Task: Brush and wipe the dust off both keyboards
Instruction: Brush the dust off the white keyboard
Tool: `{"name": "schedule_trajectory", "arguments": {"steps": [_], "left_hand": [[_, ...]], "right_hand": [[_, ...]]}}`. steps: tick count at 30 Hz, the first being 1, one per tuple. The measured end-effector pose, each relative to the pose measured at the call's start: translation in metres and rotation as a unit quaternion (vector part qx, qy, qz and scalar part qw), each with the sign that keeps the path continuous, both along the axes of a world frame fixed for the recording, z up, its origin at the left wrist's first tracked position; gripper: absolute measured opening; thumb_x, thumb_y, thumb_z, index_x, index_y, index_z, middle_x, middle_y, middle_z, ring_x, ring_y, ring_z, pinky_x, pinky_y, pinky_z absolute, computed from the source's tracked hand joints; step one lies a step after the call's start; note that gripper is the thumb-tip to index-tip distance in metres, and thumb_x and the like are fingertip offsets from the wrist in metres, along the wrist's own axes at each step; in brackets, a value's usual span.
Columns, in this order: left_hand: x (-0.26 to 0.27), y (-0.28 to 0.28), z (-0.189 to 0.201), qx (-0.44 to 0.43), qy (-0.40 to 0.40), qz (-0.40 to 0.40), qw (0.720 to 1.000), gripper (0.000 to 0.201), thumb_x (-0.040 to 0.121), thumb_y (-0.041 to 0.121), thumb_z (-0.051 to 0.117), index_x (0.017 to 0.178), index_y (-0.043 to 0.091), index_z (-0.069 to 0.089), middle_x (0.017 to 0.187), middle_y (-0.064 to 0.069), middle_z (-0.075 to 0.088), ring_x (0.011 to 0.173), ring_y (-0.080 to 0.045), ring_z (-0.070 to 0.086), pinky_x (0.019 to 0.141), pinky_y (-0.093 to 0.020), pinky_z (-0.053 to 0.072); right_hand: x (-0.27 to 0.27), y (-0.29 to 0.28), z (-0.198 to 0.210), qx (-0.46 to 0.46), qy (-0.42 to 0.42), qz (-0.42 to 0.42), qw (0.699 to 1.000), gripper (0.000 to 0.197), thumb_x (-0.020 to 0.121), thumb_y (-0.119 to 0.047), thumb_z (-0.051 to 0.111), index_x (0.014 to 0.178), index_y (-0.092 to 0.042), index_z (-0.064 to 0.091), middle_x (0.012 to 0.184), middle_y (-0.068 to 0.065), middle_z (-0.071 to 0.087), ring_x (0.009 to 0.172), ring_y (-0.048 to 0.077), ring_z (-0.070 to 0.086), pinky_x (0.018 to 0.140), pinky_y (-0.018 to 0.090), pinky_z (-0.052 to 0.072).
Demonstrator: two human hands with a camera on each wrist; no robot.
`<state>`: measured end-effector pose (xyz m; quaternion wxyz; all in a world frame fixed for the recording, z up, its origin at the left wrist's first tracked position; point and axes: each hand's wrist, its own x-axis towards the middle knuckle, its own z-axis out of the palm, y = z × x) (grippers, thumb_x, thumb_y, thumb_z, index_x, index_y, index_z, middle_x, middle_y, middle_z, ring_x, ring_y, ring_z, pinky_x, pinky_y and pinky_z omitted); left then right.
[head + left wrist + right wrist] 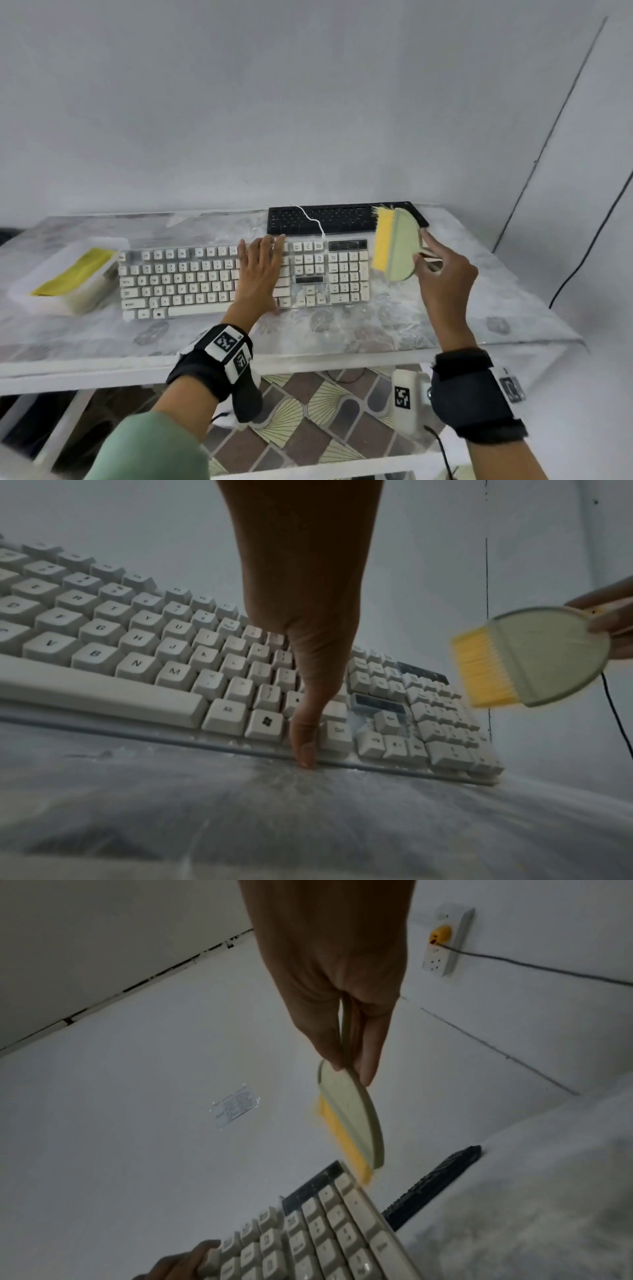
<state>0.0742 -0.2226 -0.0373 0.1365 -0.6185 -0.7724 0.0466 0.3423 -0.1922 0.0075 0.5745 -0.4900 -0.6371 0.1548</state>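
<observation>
Brush (394, 245) handle hidden in pinching right hand (442, 274); left hand (258, 270) flat, covering white keyboard (191, 281) keys.

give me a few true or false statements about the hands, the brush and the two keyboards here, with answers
1. The left hand lies flat on the white keyboard. True.
2. The right hand holds a cloth. False: it grips the handle of the brush, which has yellow bristles.
3. The black keyboard sits behind the white one, nearer the wall. True.
4. The brush bristles are pressed into the black keyboard's keys. False: the wrist views show the brush held in the air by the white keyboard's right end.
5. The yellow cloth lies in a tray left of the white keyboard. True.
</observation>
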Motion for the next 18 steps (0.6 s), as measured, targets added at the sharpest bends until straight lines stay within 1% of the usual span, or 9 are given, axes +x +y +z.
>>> {"name": "schedule_trajectory", "arguments": {"steps": [2, 6, 8, 9, 11, 13, 14, 16, 18], "left_hand": [[0.0, 0.002, 0.002, -0.014, 0.017, 0.011, 1.0, 0.14, 0.065, 0.056, 0.078, 0.145, 0.006, -0.025, 0.155, -0.018, -0.006, 0.144, -0.037, -0.005, 0.114, -0.059, -0.008], [-0.002, 0.006, 0.004, -0.027, -0.001, 0.009, 1.0, 0.141, 0.057, 0.057, 0.082, 0.149, 0.007, -0.013, 0.154, -0.015, 0.002, 0.143, -0.033, 0.005, 0.112, -0.061, -0.005], [-0.004, 0.009, 0.005, -0.028, -0.005, 0.004, 1.0, 0.141, 0.055, 0.056, 0.083, 0.149, 0.007, -0.01, 0.153, -0.014, 0.004, 0.142, -0.03, 0.008, 0.116, -0.054, 0.002], [-0.005, 0.009, 0.005, -0.033, -0.006, 0.004, 0.999, 0.141, 0.055, 0.055, 0.084, 0.149, 0.008, -0.011, 0.153, -0.013, 0.003, 0.142, -0.03, 0.008, 0.116, -0.051, 0.005], [-0.005, 0.009, 0.005, -0.041, -0.002, 0.005, 0.999, 0.141, 0.056, 0.055, 0.083, 0.149, 0.008, -0.011, 0.152, -0.011, 0.004, 0.14, -0.028, 0.009, 0.116, -0.046, 0.009], [-0.006, 0.011, 0.005, -0.039, 0.002, 0.008, 0.999, 0.141, 0.056, 0.055, 0.083, 0.149, 0.01, -0.011, 0.152, -0.01, 0.006, 0.139, -0.027, 0.01, 0.115, -0.044, 0.009], [-0.006, 0.011, 0.005, -0.036, 0.004, 0.011, 0.999, 0.141, 0.056, 0.056, 0.083, 0.15, 0.011, -0.012, 0.152, -0.009, 0.006, 0.14, -0.026, 0.01, 0.115, -0.045, 0.007], [-0.005, 0.009, 0.005, -0.037, 0.006, 0.017, 0.999, 0.14, 0.057, 0.056, 0.082, 0.15, 0.012, -0.013, 0.153, -0.009, 0.004, 0.141, -0.027, 0.008, 0.115, -0.047, 0.003], [-0.005, 0.008, 0.004, -0.04, 0.005, 0.018, 0.999, 0.14, 0.057, 0.056, 0.082, 0.15, 0.012, -0.014, 0.155, -0.009, 0.002, 0.143, -0.028, 0.005, 0.115, -0.049, -0.003]], "right_hand": [[-0.008, 0.004, 0.001, 0.01, -0.02, 0.017, 1.0, 0.039, 0.083, 0.006, 0.061, 0.121, -0.003, 0.059, 0.11, 0.014, 0.066, 0.078, 0.011, 0.058, 0.066, -0.006, 0.038], [-0.009, -0.007, -0.026, -0.065, -0.081, 0.05, 0.993, 0.042, 0.085, 0.004, 0.06, 0.126, -0.006, 0.055, 0.093, 0.016, 0.067, 0.076, 0.017, 0.061, 0.072, 0.015, 0.045], [-0.001, -0.011, -0.036, -0.106, -0.107, 0.058, 0.987, 0.043, 0.085, 0.002, 0.06, 0.127, -0.007, 0.054, 0.092, 0.014, 0.066, 0.077, 0.017, 0.06, 0.071, 0.016, 0.042], [0.003, -0.012, -0.035, -0.115, -0.117, 0.062, 0.985, 0.043, 0.085, 0.001, 0.06, 0.127, -0.008, 0.054, 0.096, 0.014, 0.067, 0.079, 0.016, 0.059, 0.072, 0.014, 0.041], [0.009, -0.006, -0.025, -0.106, -0.109, 0.065, 0.986, 0.042, 0.085, 0.002, 0.061, 0.126, -0.008, 0.056, 0.107, 0.013, 0.067, 0.084, 0.013, 0.06, 0.075, 0.009, 0.04], [0.009, 0.004, -0.009, -0.07, -0.078, 0.058, 0.993, 0.042, 0.085, 0.004, 0.06, 0.125, -0.007, 0.057, 0.109, 0.012, 0.067, 0.082, 0.011, 0.058, 0.073, 0.006, 0.039], [0.007, 0.008, -0.002, -0.046, -0.063, 0.052, 0.996, 0.041, 0.085, 0.004, 0.06, 0.124, -0.007, 0.057, 0.107, 0.013, 0.067, 0.08, 0.013, 0.059, 0.072, 0.008, 0.04], [0.001, 0.014, 0.002, -0.018, -0.048, 0.05, 0.997, 0.041, 0.085, 0.005, 0.059, 0.124, -0.007, 0.058, 0.102, 0.015, 0.068, 0.079, 0.017, 0.062, 0.073, 0.015, 0.046], [-0.004, 0.011, -0.008, -0.043, -0.06, 0.056, 0.996, 0.041, 0.086, 0.005, 0.058, 0.125, -0.006, 0.056, 0.1, 0.015, 0.067, 0.078, 0.018, 0.061, 0.075, 0.019, 0.047]]}}
